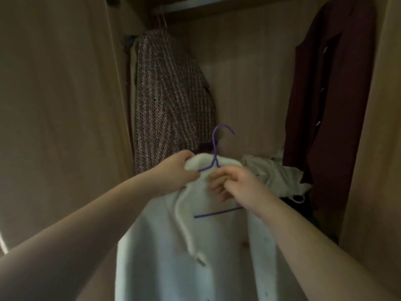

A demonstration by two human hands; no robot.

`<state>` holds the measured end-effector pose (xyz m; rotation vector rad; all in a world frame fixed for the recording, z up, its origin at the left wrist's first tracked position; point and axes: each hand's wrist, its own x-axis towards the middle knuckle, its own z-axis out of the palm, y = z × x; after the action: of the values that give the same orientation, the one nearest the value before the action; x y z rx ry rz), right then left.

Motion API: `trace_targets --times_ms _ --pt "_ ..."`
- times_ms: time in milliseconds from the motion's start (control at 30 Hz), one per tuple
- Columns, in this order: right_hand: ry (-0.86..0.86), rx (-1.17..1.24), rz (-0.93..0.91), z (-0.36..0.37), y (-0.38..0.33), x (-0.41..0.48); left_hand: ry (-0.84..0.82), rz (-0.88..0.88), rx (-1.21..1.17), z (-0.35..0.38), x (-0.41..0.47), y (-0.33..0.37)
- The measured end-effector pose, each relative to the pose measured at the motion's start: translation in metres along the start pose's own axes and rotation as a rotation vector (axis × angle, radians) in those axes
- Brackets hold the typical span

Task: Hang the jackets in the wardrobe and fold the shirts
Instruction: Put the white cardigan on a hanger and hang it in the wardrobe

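head view: we hold a white fleecy jacket (195, 246) on a purple wire hanger (214, 153), low before the pale wood wardrobe (249, 83). left hand (175, 172) grips 1 shoulder; right hand (238, 187) pinches the collar under the hook. tweed jacket (169, 94) hangs left, maroon garment (329, 94) right, crumpled pale cloth (275, 174) between.

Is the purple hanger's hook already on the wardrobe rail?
No, the purple hanger has its hook free in the air, well below the rail, while the left hand and right hand hold the white jacket.
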<state>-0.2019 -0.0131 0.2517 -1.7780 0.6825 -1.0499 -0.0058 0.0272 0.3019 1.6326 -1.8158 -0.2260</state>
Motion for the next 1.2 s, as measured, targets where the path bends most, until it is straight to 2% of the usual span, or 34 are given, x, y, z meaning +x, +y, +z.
trace_targets --times_ms 100,133,167,200,267,333,400,500,667,767,867,933,1100,1200 --pt "0.380 -0.321 -0.280 -0.046 0.017 0.011 0.001 0.084 0.060 -0.003 0.013 -0.008" --pt "0.452 -0.455 -0.362 -0.061 0.024 0.015 0.005 0.122 0.061 -0.007 0.018 -0.012" --pt "0.464 -0.580 -0.405 -0.074 0.030 0.020 0.011 0.157 0.045 -0.012 0.023 -0.016" --pt "0.407 -0.673 -0.401 -0.083 0.035 0.028 0.013 0.180 0.014 -0.016 0.028 -0.020" --pt "0.204 -0.740 -0.302 -0.091 0.043 0.046 0.009 0.192 -0.056 -0.022 0.038 -0.029" --pt "0.113 -0.754 -0.262 -0.089 0.046 0.064 0.007 0.190 -0.077 -0.027 0.049 -0.040" --pt "0.148 -0.783 -0.293 -0.088 0.048 0.084 -0.015 0.202 -0.082 -0.033 0.063 -0.052" --pt "0.289 -0.858 -0.370 -0.084 0.043 0.118 -0.047 0.218 -0.014 -0.046 0.087 -0.068" --pt "0.430 -0.921 -0.365 -0.082 0.026 0.184 0.020 0.206 0.098 -0.057 0.127 -0.111" --pt "0.478 -0.935 -0.381 -0.088 0.022 0.220 0.107 0.287 0.096 -0.063 0.151 -0.129" --pt "0.447 -0.930 -0.410 -0.096 0.016 0.253 0.240 0.366 0.030 -0.072 0.187 -0.134" --pt "0.468 -1.015 -0.459 -0.104 0.012 0.275 0.320 0.378 0.022 -0.077 0.207 -0.130" --pt "0.534 -1.119 -0.622 -0.124 -0.002 0.335 0.462 0.366 0.174 -0.090 0.254 -0.109" --pt "0.539 -0.997 -0.669 -0.132 -0.010 0.377 0.585 0.347 0.327 -0.106 0.276 -0.091"
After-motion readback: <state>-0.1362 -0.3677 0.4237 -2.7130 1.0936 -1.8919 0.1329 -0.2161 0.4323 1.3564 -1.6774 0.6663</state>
